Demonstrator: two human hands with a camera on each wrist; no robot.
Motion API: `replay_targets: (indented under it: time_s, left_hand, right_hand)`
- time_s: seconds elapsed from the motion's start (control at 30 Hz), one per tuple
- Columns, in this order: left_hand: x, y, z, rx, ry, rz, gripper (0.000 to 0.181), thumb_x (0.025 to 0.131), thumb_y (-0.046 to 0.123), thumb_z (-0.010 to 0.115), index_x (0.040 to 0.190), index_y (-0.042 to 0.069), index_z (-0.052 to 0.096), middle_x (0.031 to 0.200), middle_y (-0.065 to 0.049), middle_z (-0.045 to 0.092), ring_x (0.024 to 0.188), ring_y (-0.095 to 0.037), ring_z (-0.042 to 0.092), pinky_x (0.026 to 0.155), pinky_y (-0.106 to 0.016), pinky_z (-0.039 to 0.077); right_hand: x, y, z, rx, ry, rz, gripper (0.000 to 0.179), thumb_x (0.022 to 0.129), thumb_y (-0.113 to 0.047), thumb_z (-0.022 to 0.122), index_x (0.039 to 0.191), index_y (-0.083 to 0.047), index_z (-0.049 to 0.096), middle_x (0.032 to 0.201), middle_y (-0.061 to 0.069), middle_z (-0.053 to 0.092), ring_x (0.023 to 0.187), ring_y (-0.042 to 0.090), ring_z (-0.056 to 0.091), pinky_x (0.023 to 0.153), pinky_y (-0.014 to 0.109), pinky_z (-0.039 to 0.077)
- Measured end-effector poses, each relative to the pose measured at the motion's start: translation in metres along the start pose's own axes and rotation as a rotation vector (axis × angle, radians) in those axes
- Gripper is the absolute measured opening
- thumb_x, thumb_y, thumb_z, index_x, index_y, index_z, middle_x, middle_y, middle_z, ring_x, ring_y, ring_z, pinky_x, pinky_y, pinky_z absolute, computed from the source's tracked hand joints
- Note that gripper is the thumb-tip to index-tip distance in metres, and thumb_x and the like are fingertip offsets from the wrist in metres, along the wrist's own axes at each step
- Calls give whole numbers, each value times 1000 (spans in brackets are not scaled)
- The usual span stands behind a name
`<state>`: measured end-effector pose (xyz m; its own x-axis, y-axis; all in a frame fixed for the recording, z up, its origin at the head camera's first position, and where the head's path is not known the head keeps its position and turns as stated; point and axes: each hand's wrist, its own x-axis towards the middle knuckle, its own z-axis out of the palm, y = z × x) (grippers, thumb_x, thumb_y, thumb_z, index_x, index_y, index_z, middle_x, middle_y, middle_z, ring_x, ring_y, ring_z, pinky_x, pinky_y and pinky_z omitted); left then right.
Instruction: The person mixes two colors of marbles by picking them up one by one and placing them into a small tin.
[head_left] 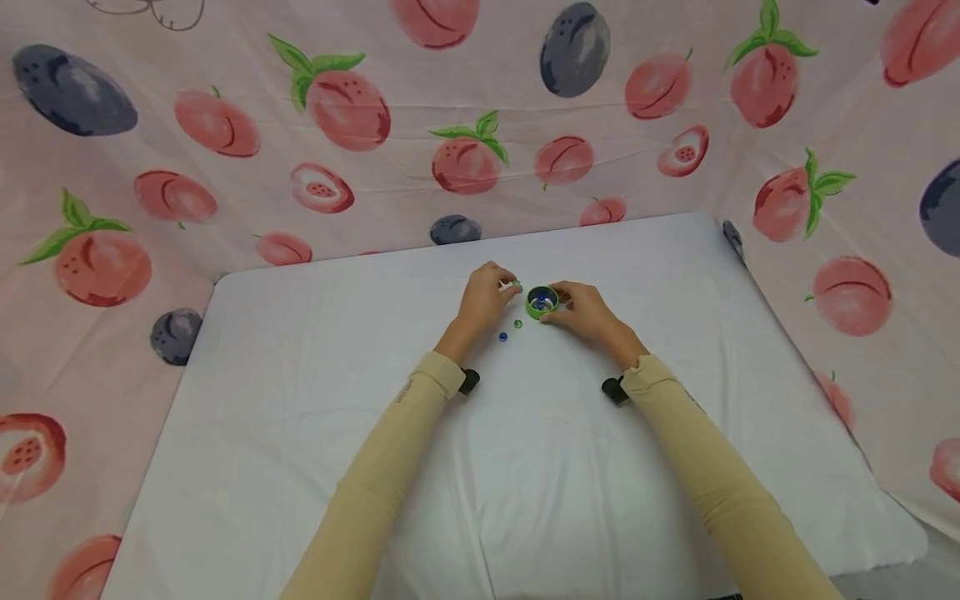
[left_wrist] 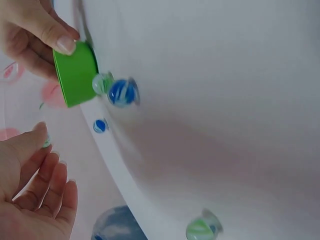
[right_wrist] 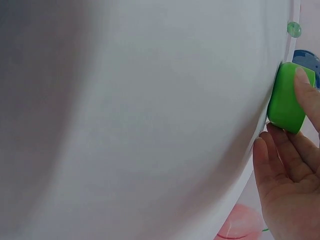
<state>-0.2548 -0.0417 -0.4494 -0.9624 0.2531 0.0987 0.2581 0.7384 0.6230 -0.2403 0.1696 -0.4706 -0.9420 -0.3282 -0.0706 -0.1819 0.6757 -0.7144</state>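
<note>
A small green round container (head_left: 530, 310) stands on the white table, blue marbles inside it. My right hand (head_left: 588, 312) holds its right side between thumb and fingers, as the right wrist view also shows. To its left, my left hand (head_left: 482, 300) pinches a clear greenish marble (left_wrist: 46, 142) between thumb and forefinger, a short way from the container. On the table lie a green marble (head_left: 518, 323) and a blue marble (head_left: 503, 337), in front of and left of the container. Another blue marble (left_wrist: 100, 125) shows beyond them in the left wrist view.
One more green marble (left_wrist: 202, 230) lies at the bottom of the left wrist view. A white cloth covers the table (head_left: 315, 417). Fruit-printed fabric (head_left: 405, 208) hangs behind the table and along both sides.
</note>
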Motion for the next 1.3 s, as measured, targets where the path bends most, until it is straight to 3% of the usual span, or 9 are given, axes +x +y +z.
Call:
replay_targets:
  time_s: [0.3,0.83,1.13,1.3]
  left_hand:
    - [-6,5,14,-25,-13,63,24,101,13,74,118,-3,77,113,-17,70,108,-31,67,94,-39,56]
    - [-13,3,28,-72,-28,62,24,101,13,73,118,-4,76,113,-19,69,107,-32,66,91,-41,56]
    - [-18,1,17,-51,-2,73,28,100,15,75,120,-5,76,114,-20,70,108,-32,68,93,-40,58]
    - [-24,-2,3,-52,-3,36,29,101,17,74,121,-4,76,115,-19,70,108,-31,66,95,-40,57]
  right_hand:
    - [0,1,0,4,1,-6,62,96,-18,80,145,9,55,136,28,64,123,41,61,107,51,51]
    - [1,1,1,-4,1,-3,62,97,-19,79,146,9,54,137,29,63,123,43,62,107,52,51]
    - [1,1,1,1,3,2,61,96,-18,80,145,10,55,135,29,64,122,43,62,107,52,51]
    - [2,1,1,2,3,8,62,96,-17,80,146,9,54,137,29,63,123,43,62,108,52,51]
